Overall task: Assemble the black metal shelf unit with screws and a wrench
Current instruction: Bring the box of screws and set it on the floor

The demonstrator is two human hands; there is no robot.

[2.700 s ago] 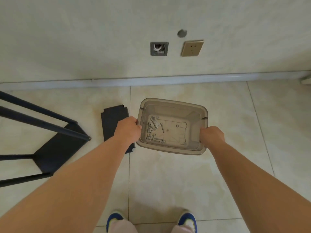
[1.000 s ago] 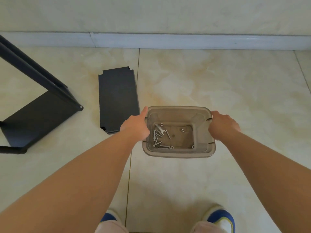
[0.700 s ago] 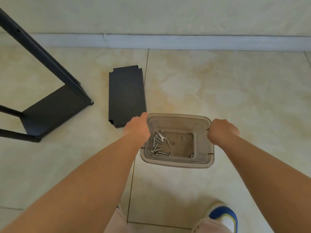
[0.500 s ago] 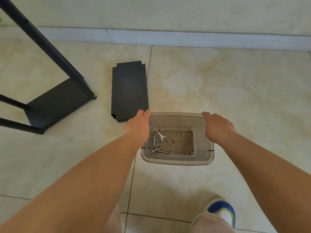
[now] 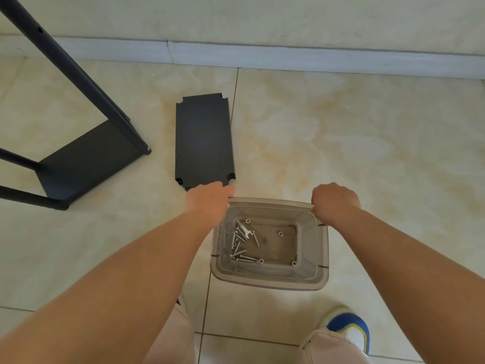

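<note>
Black shelf panel (image 5: 204, 141) lies just beyond both hands (image 5: 208, 202) gripping the bin (image 5: 270, 279).

Both hands (image 5: 207, 203) (image 5: 334, 202) forward, fingers (image 5: 319, 206) curled.

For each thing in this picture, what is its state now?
Plastic bin: lidless, held at far rim.
Left hand: grips bin rim.
Right hand: grips bin rim.
Screws: loose in bin.
Wrench: lies among screws.
Shelf panel: flat on floor, unattached.
Shelf frame: partly assembled.
</note>
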